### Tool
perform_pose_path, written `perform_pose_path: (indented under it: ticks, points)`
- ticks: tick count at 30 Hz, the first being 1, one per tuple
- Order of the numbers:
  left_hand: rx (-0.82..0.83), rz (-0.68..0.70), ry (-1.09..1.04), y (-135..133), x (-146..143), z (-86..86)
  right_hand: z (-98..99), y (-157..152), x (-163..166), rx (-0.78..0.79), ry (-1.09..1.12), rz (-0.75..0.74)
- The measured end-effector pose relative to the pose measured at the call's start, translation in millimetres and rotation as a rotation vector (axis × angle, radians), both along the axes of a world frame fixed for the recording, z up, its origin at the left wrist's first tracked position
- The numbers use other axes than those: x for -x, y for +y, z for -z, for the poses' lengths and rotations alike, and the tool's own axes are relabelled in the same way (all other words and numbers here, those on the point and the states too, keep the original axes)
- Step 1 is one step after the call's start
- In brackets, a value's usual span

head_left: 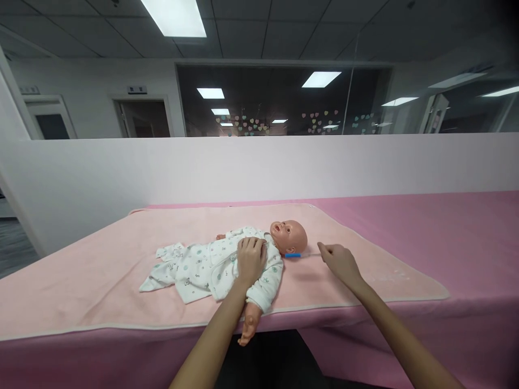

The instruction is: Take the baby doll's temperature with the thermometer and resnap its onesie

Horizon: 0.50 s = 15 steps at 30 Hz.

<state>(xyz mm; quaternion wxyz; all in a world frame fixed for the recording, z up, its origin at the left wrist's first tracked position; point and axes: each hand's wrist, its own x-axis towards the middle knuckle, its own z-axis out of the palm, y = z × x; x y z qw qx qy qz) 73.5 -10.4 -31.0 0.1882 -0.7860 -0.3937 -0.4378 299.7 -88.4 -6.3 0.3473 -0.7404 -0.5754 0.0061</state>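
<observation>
A baby doll (288, 236) in a white patterned outfit lies on its back, head to the right and legs to the left. My left hand (251, 258) rests on its chest, fingers laid over the cloth; their tips are hard to make out. My right hand (339, 261) is closed around the end of a thin pale stick, right of the doll's head. At the stick's far end is a blue bar (292, 255), just below the doll's ear; whether it touches the head I cannot tell. One doll arm (250, 323) hangs past the front edge.
Under the doll is a peach blanket (101, 270) with a white border, spread over a pink tablecloth (466, 243). A low white wall (259, 167) stands behind the table, with a dark window (284, 102) above it. The table's front edge is close to me.
</observation>
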Motion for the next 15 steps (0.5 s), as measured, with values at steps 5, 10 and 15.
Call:
perform_pose_path:
  ticks: [5,10,15]
  points:
    - [-0.018,-0.015,-0.067,1,0,1.6,38.2,-2,-10,0.175,-0.402,0.23]
    - [-0.056,-0.013,-0.131,0,1,1.6,37.8,-2,-5,0.238,-0.532,0.212]
    - [-0.101,-0.035,-0.202,-1,-1,0.2,18.0,16,43,0.036,-0.379,0.049]
